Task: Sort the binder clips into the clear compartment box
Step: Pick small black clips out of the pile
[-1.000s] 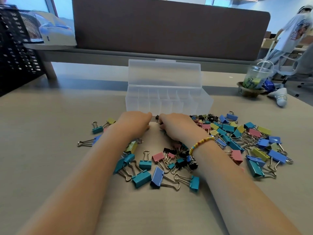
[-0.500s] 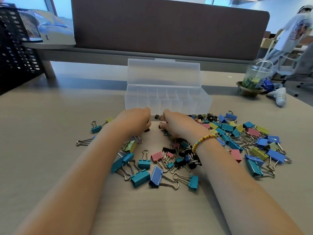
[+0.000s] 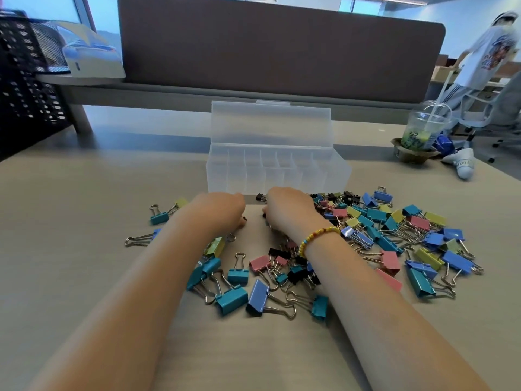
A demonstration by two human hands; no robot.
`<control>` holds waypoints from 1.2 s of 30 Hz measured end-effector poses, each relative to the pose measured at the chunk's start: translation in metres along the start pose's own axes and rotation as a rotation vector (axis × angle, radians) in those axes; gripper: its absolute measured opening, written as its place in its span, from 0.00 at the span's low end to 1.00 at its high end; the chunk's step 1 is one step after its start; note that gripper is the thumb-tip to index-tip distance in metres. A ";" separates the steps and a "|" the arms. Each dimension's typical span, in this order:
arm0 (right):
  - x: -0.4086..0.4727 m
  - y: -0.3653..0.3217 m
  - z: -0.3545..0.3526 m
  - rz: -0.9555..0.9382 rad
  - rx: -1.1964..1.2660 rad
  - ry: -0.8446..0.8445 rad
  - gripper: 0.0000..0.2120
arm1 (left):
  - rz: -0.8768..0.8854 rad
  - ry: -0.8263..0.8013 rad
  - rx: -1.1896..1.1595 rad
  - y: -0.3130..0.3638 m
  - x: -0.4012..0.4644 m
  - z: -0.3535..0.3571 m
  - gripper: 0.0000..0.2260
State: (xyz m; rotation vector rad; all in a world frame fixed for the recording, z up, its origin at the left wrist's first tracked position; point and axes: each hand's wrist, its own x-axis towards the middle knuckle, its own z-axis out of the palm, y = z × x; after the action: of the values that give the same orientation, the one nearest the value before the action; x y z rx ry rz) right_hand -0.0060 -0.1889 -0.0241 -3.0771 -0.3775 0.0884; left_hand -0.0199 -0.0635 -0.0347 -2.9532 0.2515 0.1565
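Two bare forearms reach across a pale wooden desk toward a clear compartment box, which stands just beyond both hands with its lid raised upright at the back. The left hand and the right hand sit close together, knuckles up, fingers curled down and away from the camera. A small black binder clip shows at the left hand's fingertips and another black clip at the right hand's, but the fingers themselves are hidden behind the backs of the hands, so whether either hand actually pinches a clip cannot be told. A beaded yellow bracelet circles the right wrist.

The binder clips lie loose on the desk, most of them heaped to the right of the right hand in teal, blue, pink, yellow and black (the black ones are the smallest and hard to separate by eye). More lie between and under the forearms, partly covered by them, and a few strays sit to the left of the left hand. The box's compartments look empty, though its frosted walls blur what is inside.

Far beyond the right hand stands a lidded plastic drink cup with a straw. Beyond the left hand, a black mesh organiser is cut off by the frame edge. A brown desk partition runs behind the box, and a person stands in the background at the far right.
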 end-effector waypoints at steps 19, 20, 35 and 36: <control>-0.007 0.028 -0.002 -0.086 -0.022 -0.079 0.13 | -0.173 0.060 -0.020 0.015 0.009 0.003 0.16; -0.007 0.028 -0.001 -0.093 -0.036 -0.068 0.13 | -0.182 0.051 0.014 0.018 0.009 0.003 0.15; -0.002 0.036 -0.002 -0.185 -0.016 -0.087 0.13 | -0.125 0.061 -1.302 0.013 0.007 -0.019 0.14; -0.002 0.035 -0.002 -0.192 -0.029 -0.083 0.13 | -0.094 0.009 -1.548 0.011 0.005 -0.018 0.14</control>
State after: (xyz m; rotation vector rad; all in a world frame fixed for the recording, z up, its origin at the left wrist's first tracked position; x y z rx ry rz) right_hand 0.0007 -0.2234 -0.0235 -3.0526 -0.6817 0.2058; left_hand -0.0153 -0.0785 -0.0191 -4.4708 -0.1059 0.5136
